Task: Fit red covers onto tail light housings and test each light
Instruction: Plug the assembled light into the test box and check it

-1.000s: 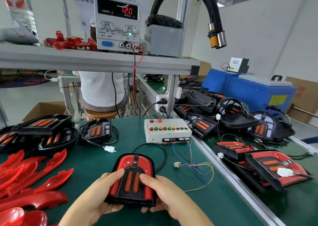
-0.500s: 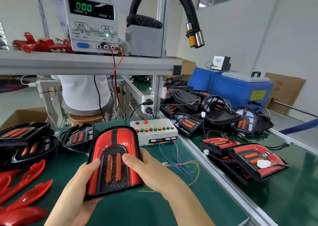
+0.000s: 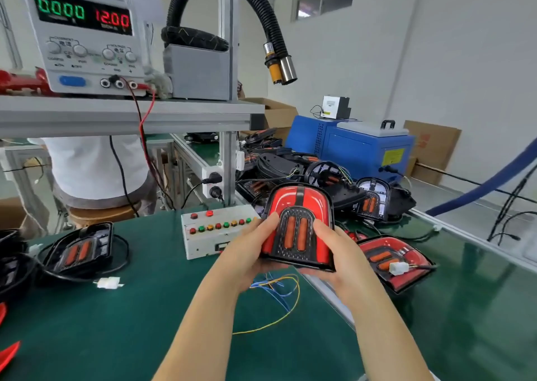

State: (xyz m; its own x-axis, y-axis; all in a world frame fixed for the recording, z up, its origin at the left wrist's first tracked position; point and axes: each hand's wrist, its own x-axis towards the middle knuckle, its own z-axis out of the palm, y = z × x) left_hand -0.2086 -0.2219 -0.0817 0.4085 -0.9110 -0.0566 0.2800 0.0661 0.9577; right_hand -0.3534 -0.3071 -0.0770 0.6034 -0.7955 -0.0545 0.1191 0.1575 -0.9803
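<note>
I hold a tail light (image 3: 299, 223) with its red cover on, lifted above the green bench and tilted toward me. My left hand (image 3: 247, 253) grips its left edge, thumb on the cover face. My right hand (image 3: 341, 258) grips the right edge, thumb on the front. An uncovered black housing (image 3: 78, 248) with its cable and white plug (image 3: 108, 282) lies at left. A covered light (image 3: 396, 260) lies to the right. Loose red covers (image 3: 8, 354) peek in at the lower left edge.
The white test box (image 3: 215, 234) with coloured buttons stands behind the held light, loose wires (image 3: 276, 290) trailing from it. A power supply (image 3: 84, 38) reading 12.00 sits on the shelf. Several housings (image 3: 319, 174) pile up at the back right beside a blue machine (image 3: 357, 151). A person sits behind the bench.
Both hands lifted the covered tail light off the bench and carried it up and to the right. My head turned right, so the red covers slid out of view.
</note>
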